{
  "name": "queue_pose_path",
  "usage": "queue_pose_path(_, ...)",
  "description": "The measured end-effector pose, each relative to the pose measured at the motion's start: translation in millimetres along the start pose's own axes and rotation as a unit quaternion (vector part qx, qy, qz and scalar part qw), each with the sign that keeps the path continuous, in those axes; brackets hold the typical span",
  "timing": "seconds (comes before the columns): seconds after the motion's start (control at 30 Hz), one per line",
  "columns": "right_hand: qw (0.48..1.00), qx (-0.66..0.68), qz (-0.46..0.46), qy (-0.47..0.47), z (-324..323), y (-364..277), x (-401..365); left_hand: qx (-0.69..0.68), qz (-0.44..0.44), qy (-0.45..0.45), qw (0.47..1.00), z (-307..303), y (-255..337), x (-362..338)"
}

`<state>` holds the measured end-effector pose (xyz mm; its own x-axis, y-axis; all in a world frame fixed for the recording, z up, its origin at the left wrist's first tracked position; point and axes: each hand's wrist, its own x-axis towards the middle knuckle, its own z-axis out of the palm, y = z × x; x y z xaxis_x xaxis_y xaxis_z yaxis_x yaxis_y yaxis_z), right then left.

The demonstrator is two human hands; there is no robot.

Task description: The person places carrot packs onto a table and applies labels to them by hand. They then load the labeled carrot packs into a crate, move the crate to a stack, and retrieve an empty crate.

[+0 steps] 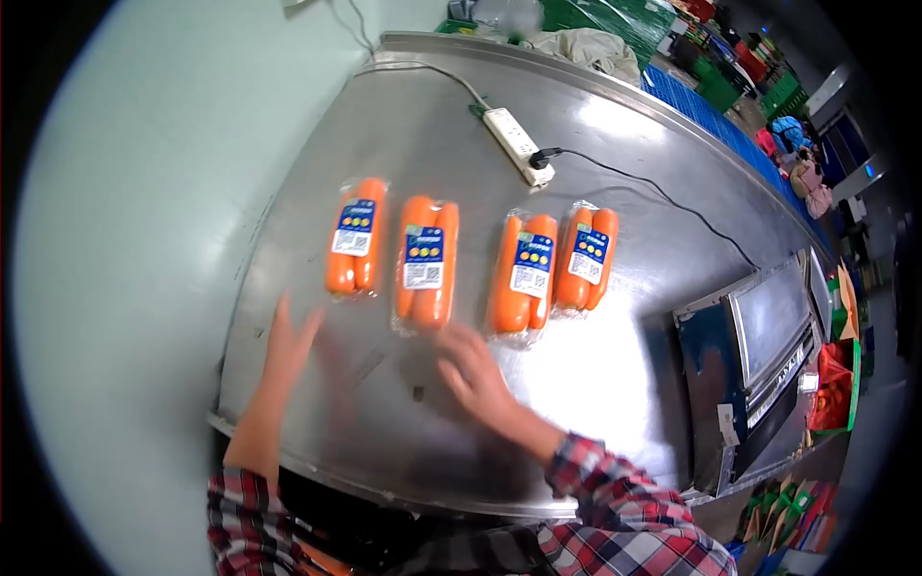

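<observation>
Clear plastic packs of carrots lie on the metal table, each with a blue-and-white label. The leftmost carrot pack (355, 240) sits just beyond my left hand (286, 344), whose thumb and fingers are spread with nothing between them. Close at the lower end of the second carrot pack (423, 269) is my right hand (476, 379), fingers reaching out and thumb apart. To its right rest a third carrot pack (523, 278) and, slightly farther back, a smaller-looking carrot pack (586, 259), side by side.
A white power strip (517, 144) with a black plug and cable lies toward the back of the metal table (384, 125). On the right stands a blue-and-metal machine (749, 355). A pale wall (173, 240) borders the left edge. Crates and people appear beyond.
</observation>
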<state>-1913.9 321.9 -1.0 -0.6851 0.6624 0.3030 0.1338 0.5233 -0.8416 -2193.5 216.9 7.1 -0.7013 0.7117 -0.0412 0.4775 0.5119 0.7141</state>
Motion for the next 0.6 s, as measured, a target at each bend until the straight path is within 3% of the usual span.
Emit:
queue_pose_path(0.03, 0.998, 0.038, 0.052, -0.019, -9, -3, -21, -0.008, 0.013, 0.013, 1.000, 21, 3, 26)
queue_pose_path(0.13, 0.978, 0.079, 0.174, -0.083, -32, -3, -67, -0.105, -0.041, -0.107, 0.988, 51, 46, 77)
queue_pose_path(0.23, 0.927, 0.181, 0.300, -0.137, -45, -2, -86, 0.084, -0.012, -0.037, 0.996, 68, 61, 92)
queue_pose_path(0.37, 0.903, 0.258, 0.322, -0.122, -40, 7, -88, 0.008, -0.072, -0.013, 0.997, 60, 37, 96)
queue_pose_path(0.4, 0.901, 0.257, 0.321, -0.136, -38, 6, -84, -0.041, -0.094, -0.077, 0.992, 57, 33, 94)
queue_pose_path(0.5, 0.899, 0.251, 0.317, -0.167, -25, 0, -78, -0.240, -0.134, -0.161, 0.948, 46, 54, 66)
queue_pose_path(0.6, 0.875, 0.318, 0.319, -0.176, -13, -16, -86, -0.370, -0.161, -0.143, 0.904, 46, 54, 42)
